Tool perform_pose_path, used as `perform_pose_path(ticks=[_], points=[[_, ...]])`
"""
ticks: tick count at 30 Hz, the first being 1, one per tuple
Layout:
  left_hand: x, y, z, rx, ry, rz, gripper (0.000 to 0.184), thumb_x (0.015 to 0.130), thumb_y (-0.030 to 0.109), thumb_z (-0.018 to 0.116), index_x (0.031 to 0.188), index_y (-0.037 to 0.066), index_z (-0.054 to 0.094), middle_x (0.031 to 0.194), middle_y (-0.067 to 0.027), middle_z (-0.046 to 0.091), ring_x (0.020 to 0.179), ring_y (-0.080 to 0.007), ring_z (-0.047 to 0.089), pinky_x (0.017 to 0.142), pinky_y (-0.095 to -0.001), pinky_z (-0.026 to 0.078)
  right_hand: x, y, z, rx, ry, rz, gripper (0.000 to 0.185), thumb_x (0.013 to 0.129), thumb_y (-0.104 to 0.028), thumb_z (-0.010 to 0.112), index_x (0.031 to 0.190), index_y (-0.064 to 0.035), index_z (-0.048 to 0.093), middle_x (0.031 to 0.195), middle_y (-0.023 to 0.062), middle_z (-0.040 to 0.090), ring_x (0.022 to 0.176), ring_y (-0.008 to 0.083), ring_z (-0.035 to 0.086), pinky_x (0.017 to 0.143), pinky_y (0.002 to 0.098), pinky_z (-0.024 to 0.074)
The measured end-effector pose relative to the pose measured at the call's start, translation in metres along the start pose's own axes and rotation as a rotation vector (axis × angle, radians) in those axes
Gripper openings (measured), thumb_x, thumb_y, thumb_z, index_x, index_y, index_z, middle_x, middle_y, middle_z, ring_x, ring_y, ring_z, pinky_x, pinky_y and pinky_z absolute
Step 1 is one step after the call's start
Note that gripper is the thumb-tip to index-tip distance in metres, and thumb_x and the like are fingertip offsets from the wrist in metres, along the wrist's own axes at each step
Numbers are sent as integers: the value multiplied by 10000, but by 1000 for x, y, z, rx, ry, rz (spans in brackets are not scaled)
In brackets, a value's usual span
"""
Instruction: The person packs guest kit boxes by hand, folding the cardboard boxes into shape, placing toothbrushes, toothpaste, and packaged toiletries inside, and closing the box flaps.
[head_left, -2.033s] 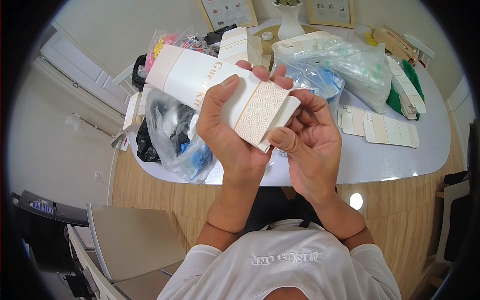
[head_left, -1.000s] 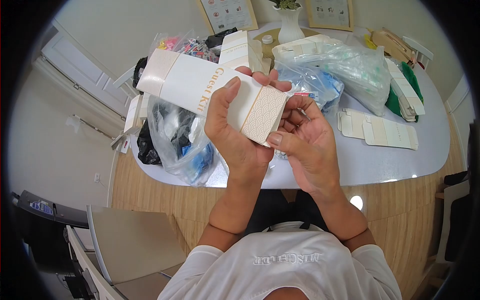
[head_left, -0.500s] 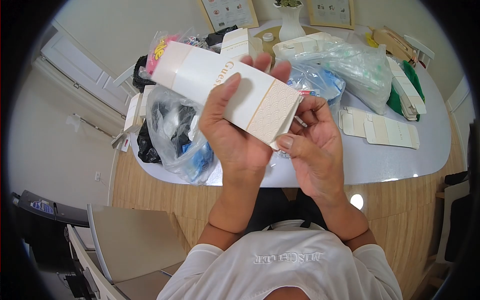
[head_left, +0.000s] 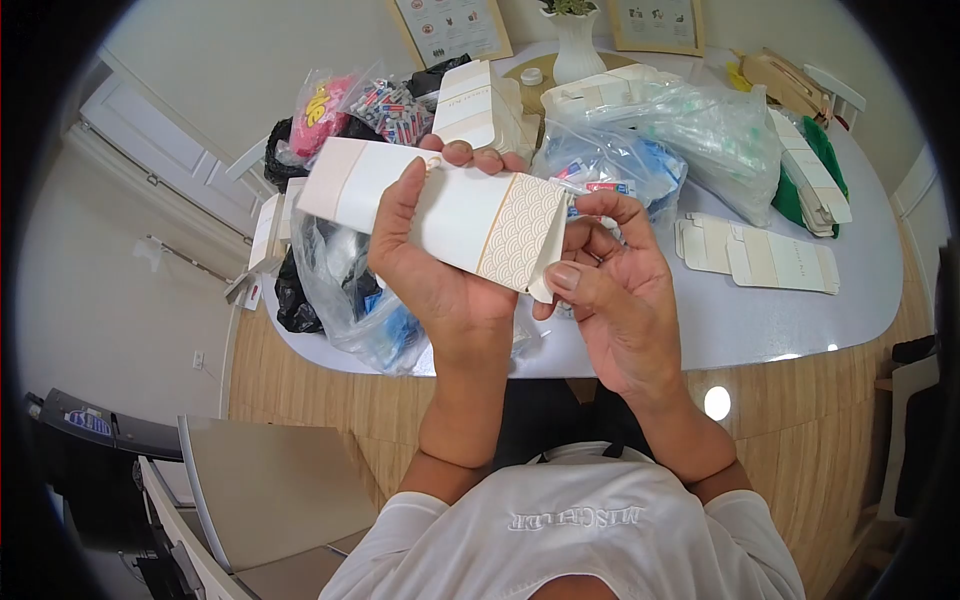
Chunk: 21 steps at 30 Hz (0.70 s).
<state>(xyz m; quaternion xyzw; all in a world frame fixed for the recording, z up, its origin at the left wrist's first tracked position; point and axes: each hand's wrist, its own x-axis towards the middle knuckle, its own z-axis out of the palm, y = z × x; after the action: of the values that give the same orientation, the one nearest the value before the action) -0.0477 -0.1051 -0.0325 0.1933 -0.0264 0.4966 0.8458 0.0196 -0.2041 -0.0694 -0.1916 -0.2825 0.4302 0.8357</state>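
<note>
A white cardboard box point(head_left: 455, 210) with gold lettering and a scalloped beige band is held tilted above the table. My left hand point(head_left: 445, 275) wraps round its middle from below, thumb in front and fingertips over the upper edge. At the box's right end, my right hand point(head_left: 625, 290) pinches an end flap point(head_left: 541, 288) between thumb and curled fingers. That end is partly open, with flaps standing out; what lies inside is hidden.
On the white table point(head_left: 690, 325) lie flat box blanks point(head_left: 785, 260), a bag of blue packets point(head_left: 620, 165) and a large clear bag point(head_left: 710, 130). To the left are another plastic bag point(head_left: 345, 310) and a bag of small tubes point(head_left: 395, 110). A white vase point(head_left: 577, 45) stands behind.
Both hands and the box have shifted slightly left, and the box now lies more level. My right thumb and fingers stay at the same end flap.
</note>
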Motion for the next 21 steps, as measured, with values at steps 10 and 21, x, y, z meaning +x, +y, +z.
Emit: perform_pose_path(ticks=[10, 21], points=[[-3, -2, -1, -15, -49, -28, 212, 816, 141, 539, 991, 33, 486, 821, -93, 534, 771, -232, 527, 839, -402, 440, 2, 0, 6, -192, 49, -122, 372, 804, 52, 595, 1114, 13, 395, 922, 128, 551, 748, 127, 604, 535, 259, 556], [-1, 1, 0, -187, 25, -220, 206, 813, 127, 520, 980, 12, 482, 821, -95, 514, 794, -246, 514, 864, -429, 442, -6, 5, 0, -309, 15, -261, 403, 833, -4, 556, 1207, 30, 409, 1066, 136, 533, 859, 139, 588, 540, 284, 587]])
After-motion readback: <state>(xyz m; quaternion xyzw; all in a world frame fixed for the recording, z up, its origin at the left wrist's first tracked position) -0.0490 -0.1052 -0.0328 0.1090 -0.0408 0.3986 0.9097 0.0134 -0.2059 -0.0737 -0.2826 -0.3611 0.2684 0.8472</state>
